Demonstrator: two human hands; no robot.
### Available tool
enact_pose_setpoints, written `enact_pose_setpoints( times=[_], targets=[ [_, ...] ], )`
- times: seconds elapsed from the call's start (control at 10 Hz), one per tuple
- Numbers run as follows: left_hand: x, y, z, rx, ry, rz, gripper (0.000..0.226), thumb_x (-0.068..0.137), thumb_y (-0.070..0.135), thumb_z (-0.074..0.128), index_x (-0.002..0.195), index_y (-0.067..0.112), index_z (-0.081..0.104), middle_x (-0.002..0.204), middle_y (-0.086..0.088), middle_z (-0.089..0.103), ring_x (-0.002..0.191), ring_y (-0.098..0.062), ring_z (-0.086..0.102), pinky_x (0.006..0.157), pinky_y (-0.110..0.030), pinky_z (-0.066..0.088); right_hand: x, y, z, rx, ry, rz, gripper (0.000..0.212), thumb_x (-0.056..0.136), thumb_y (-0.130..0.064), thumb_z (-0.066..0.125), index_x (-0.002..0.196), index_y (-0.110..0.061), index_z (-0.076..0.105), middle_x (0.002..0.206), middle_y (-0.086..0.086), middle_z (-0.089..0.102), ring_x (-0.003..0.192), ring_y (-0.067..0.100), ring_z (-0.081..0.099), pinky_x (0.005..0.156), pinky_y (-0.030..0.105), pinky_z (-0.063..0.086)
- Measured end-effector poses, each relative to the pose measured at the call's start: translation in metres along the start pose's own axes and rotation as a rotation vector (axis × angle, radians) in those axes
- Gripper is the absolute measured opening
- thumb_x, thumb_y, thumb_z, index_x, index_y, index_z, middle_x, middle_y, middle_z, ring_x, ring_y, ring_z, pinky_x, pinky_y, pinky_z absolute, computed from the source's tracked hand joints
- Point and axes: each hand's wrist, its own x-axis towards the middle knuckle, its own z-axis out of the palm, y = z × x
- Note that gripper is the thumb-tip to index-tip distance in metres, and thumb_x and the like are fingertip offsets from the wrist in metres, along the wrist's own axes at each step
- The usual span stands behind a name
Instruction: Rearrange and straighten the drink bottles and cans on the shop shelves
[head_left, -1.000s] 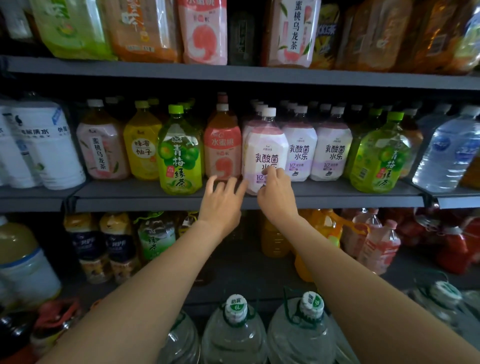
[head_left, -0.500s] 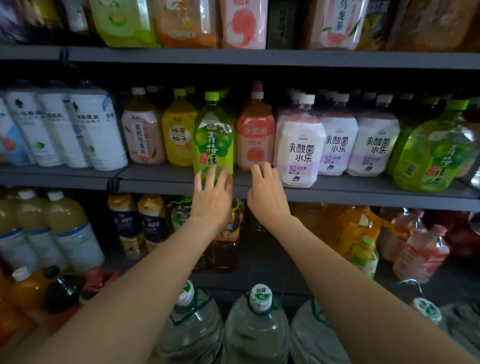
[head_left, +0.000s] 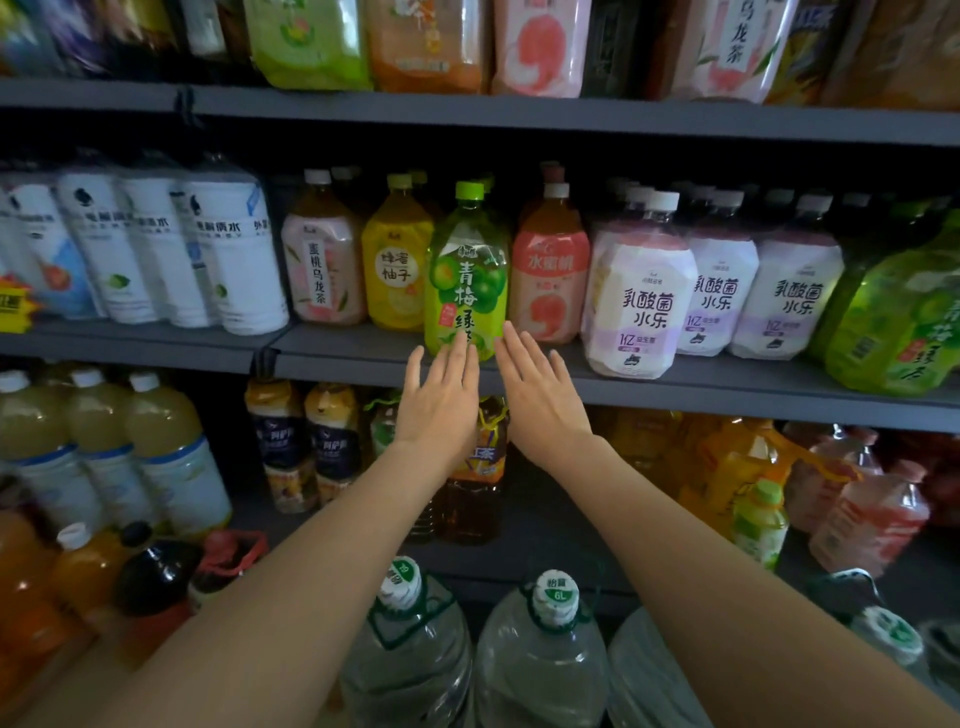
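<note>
A green plum-tea bottle (head_left: 466, 275) stands upright at the front edge of the middle shelf (head_left: 363, 358), ahead of its neighbours. My left hand (head_left: 441, 400) reaches up with straight fingers, its fingertips at the bottle's base. My right hand (head_left: 540, 395) is flat and open just right of that bottle, its fingertips by the bottle's lower right side. A yellow bottle (head_left: 397, 270) and a red peach bottle (head_left: 550, 270) flank the green one. A white-and-purple bottle (head_left: 641, 296) stands further right at the shelf front.
White bottles (head_left: 228, 254) fill the middle shelf's left. Another green bottle (head_left: 898, 322) sits at far right. Dark tea bottles (head_left: 472, 467) and orange drinks (head_left: 737, 467) are on the lower shelf. Big water jugs (head_left: 540, 654) stand below my arms. An upper shelf (head_left: 519, 114) hangs overhead.
Both hands have moved left, away from the white-and-purple bottle, to the green plum-tea bottle. My view has shifted left too. The fingers have straightened.
</note>
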Motion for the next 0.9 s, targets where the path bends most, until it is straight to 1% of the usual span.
enact_pose_setpoints(
  times=[0.1,0.2,0.3,0.4,0.5,0.6,0.7,0.8,0.9],
  targets=[
    [0.004,-0.021,-0.001,0.025,0.051,0.034,0.068,0.095,0.018,0.037,0.147,0.002,-0.004,0.157,-0.009,-0.015,0.145,-0.021,-0.01,0.116,-0.042,-0.006,0.017,-0.021,-0.002,-0.099,-0.03,-0.026,0.067,0.095,-0.012,0.038,0.149,-0.007,-0.003,0.156,0.003,-0.021,0.145,0.02,-0.011,0.118,0.043,0.002],
    [0.006,-0.043,-0.003,0.035,0.031,0.04,0.07,0.094,0.021,0.041,0.148,0.005,0.0,0.156,-0.009,-0.016,0.145,-0.024,-0.01,0.116,-0.044,-0.005,0.027,-0.035,0.004,-0.107,-0.159,0.052,0.066,0.096,-0.012,0.037,0.149,-0.006,-0.001,0.154,0.002,-0.025,0.146,0.021,-0.006,0.118,0.044,0.002],
    [0.011,-0.067,-0.003,0.022,0.018,0.014,0.071,0.093,0.024,0.047,0.149,0.011,0.006,0.156,-0.012,-0.012,0.145,-0.029,-0.003,0.116,-0.046,-0.003,0.031,-0.041,0.013,-0.119,-0.256,0.132,0.065,0.095,-0.013,0.04,0.149,-0.006,0.003,0.154,0.003,-0.026,0.144,0.023,0.009,0.118,0.044,0.006],
    [0.013,-0.086,0.002,0.027,0.011,0.005,0.074,0.092,0.026,0.05,0.149,0.012,0.005,0.156,-0.015,-0.008,0.14,-0.032,0.018,0.115,-0.048,0.0,0.035,-0.057,0.014,-0.182,-0.269,0.2,0.062,0.096,-0.017,0.04,0.148,-0.003,0.009,0.155,0.011,-0.022,0.142,0.028,0.018,0.118,0.043,0.006],
    [0.014,-0.095,0.007,-0.011,0.031,0.04,0.075,0.092,0.023,0.049,0.149,0.014,0.002,0.156,-0.016,-0.004,0.131,-0.03,0.034,0.115,-0.048,0.001,0.044,-0.086,0.005,-0.206,-0.132,0.228,0.047,0.096,-0.016,0.039,0.141,-0.002,0.032,0.153,0.023,0.01,0.135,0.033,0.03,0.116,0.045,0.009],
    [0.015,-0.111,0.011,-0.055,0.107,0.089,0.069,0.093,0.022,0.045,0.149,0.014,0.004,0.156,-0.014,0.001,0.13,-0.029,0.035,0.115,-0.047,0.001,0.06,-0.114,-0.006,-0.216,0.082,0.165,0.038,0.091,-0.013,0.043,0.129,-0.007,0.049,0.138,0.016,0.038,0.128,0.034,0.036,0.111,0.048,0.02],
    [0.014,-0.134,0.011,-0.092,0.182,0.094,0.067,0.091,0.025,0.046,0.148,0.013,0.012,0.155,-0.014,0.008,0.134,-0.029,0.031,0.115,-0.046,0.003,0.075,-0.13,-0.015,-0.206,0.213,0.15,0.038,0.089,-0.013,0.042,0.126,-0.009,0.051,0.136,0.013,0.04,0.126,0.033,0.038,0.11,0.049,0.023],
    [0.016,-0.159,0.005,-0.118,0.225,0.116,0.063,0.089,0.022,0.05,0.144,0.012,0.022,0.152,-0.013,0.018,0.133,-0.031,0.032,0.114,-0.046,0.009,0.089,-0.148,-0.014,-0.195,0.202,0.146,0.039,0.089,-0.013,0.048,0.128,-0.007,0.049,0.145,0.017,0.03,0.131,0.036,0.031,0.109,0.05,0.023],
    [0.02,-0.184,0.001,-0.151,0.307,0.109,0.055,0.08,0.016,0.061,0.131,0.007,0.045,0.133,-0.016,0.046,0.114,-0.034,0.053,0.105,-0.049,0.03,0.102,-0.168,-0.013,-0.194,0.275,0.138,0.044,0.071,-0.016,0.071,0.113,-0.007,0.063,0.13,0.018,0.052,0.118,0.036,0.05,0.097,0.05,0.041]
  ],
)
